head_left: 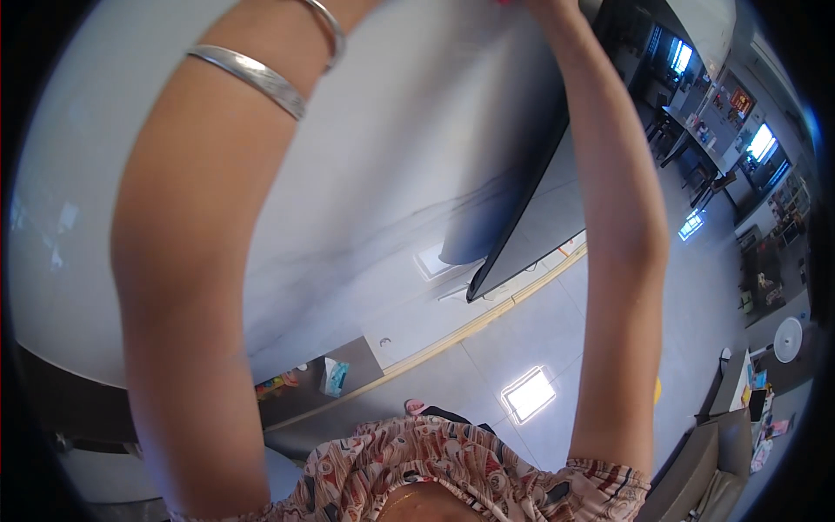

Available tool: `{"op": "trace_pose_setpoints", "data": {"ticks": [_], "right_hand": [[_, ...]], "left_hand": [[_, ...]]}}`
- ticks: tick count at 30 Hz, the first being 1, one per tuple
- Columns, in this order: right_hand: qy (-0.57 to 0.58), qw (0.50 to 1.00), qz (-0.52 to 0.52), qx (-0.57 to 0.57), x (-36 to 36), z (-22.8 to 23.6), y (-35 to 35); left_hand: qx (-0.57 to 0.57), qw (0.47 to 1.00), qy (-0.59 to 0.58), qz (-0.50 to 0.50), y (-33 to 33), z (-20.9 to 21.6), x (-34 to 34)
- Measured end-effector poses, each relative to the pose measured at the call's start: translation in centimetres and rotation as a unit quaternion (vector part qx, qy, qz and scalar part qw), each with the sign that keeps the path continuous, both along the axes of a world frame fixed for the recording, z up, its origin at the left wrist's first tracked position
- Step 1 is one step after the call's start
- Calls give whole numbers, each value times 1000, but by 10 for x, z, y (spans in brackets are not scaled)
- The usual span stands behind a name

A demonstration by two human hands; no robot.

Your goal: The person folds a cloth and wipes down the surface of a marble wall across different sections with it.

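Note:
Both my arms are raised toward the top edge, in front of a pale, glossy, marble-veined wall panel (391,113). My left hand lies beyond the top edge; only its forearm shows, wearing a wide silver bangle (250,76) and a thinner silver bangle (330,30). Of my right hand (544,4) just the wrist end shows at the top, its fingers cut off. A small pinkish-red spot (503,3) beside it is too little to name. Behind my right forearm stands a thin, dark-edged flat screen (522,230), seen nearly edge-on.
Below the screen runs a low white ledge (504,304) with a wood-coloured edge. A blue-and-white packet (335,377) sits on a grey cabinet top (357,352). To the right are a grey sofa (709,465), a white fan (787,339) and a distant dining table (696,139).

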State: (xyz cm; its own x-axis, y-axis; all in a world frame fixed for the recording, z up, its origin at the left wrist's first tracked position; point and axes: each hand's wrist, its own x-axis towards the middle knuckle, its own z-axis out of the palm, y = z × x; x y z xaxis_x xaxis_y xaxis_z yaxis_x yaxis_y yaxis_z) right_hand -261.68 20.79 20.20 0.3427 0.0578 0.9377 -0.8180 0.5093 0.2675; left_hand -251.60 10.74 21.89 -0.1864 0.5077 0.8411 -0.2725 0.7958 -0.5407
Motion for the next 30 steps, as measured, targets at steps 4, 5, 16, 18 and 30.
{"op": "trace_pose_setpoints", "data": {"ticks": [4, 5, 16, 18, 30], "right_hand": [[-127, 986, 104, -2, -2, -72, 6], [-139, 987, 78, -9, 1, -85, 6], [-280, 943, 180, -7, -3, -278, 0], [-350, 921, 167, 37, 4, -327, 2], [-453, 880, 123, 73, 64, -447, -17]], "left_hand": [[-18, 996, -48, -72, 9, -56, -34], [-18, 996, -69, -56, 12, -66, -31], [13, 974, -225, 30, 20, -235, -13], [46, 961, -260, 85, 23, -272, -5], [187, 915, -348, -80, -1, -389, 47]]}}
